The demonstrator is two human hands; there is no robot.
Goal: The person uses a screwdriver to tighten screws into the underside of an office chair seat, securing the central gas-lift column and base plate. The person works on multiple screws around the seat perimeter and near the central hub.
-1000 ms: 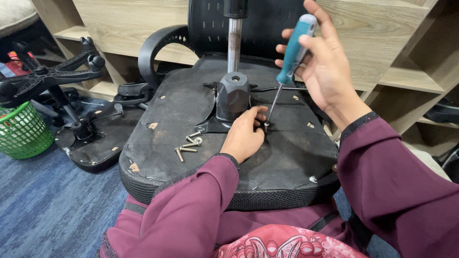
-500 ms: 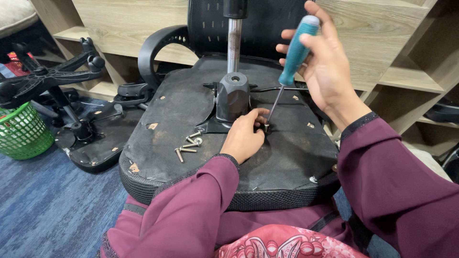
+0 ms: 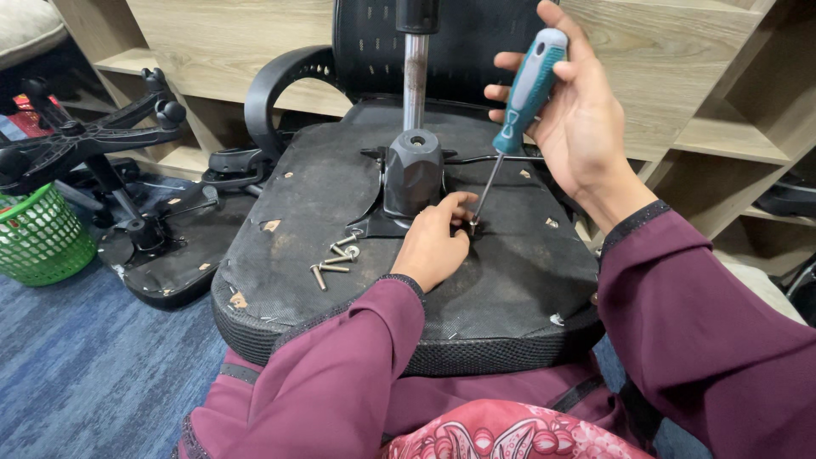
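Note:
An upturned office chair seat (image 3: 510, 297) lies across my lap, its black underside facing up. A black tilt mechanism (image 3: 413, 174) with a metal gas column (image 3: 415, 81) stands at its centre. My right hand (image 3: 578, 119) grips a teal-handled screwdriver (image 3: 525, 93), whose tip touches the mechanism's plate just right of the mechanism. My left hand (image 3: 435, 246) rests on the seat with its fingertips pinched at the screwdriver tip; what they pinch is hidden. Several loose screws (image 3: 333, 259) lie on the seat to the left of that hand.
A second upturned seat and a chair star base (image 3: 93, 140) lie on the blue carpet at left, beside a green basket (image 3: 38, 242). The chair's black armrest (image 3: 272, 85) and backrest rise behind the seat. Wooden shelving (image 3: 705, 93) runs along the back and right.
The screwdriver handle has turned and tilted slightly in my right hand. My left hand stays at the tip.

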